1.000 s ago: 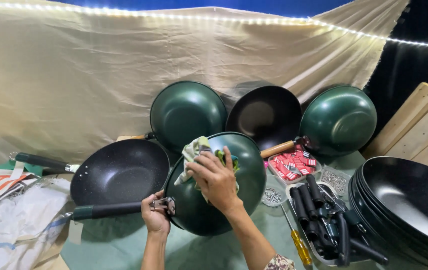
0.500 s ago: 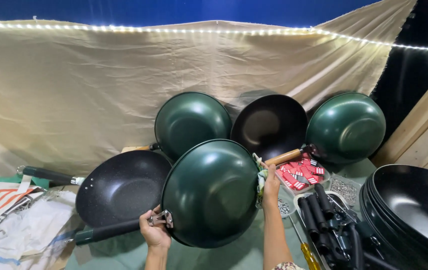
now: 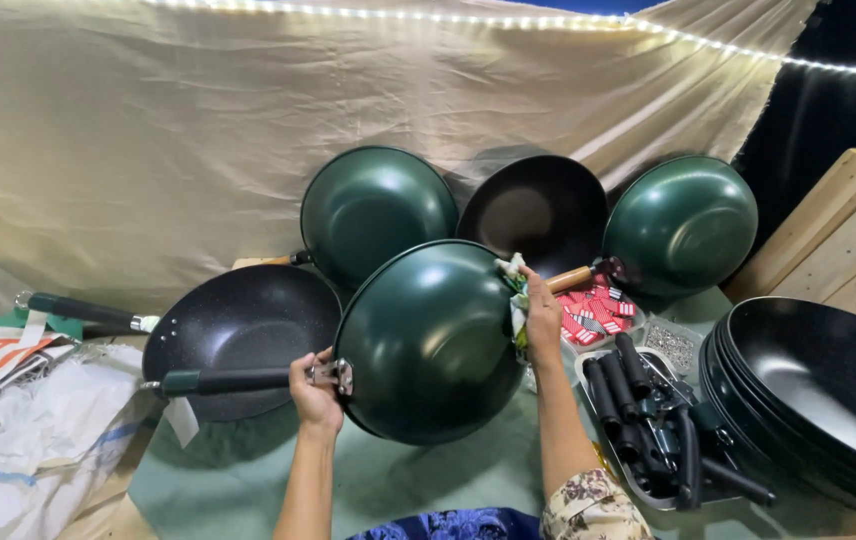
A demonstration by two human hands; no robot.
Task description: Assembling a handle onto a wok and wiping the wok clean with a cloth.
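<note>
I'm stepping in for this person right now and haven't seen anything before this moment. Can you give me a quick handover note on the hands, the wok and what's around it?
Left hand: grips the green wok at the base of its handle, holding it tilted up with its green underside toward the camera.
Right hand: presses a cloth against the wok's right rim.
Around: a black pan lies behind the handle; three more woks lean on the backdrop; a tray of black handles and a stack of black woks sit to the right.
Done: cannot tell how much is wiped.
Left: the inside isn't visible, so check it.
</note>
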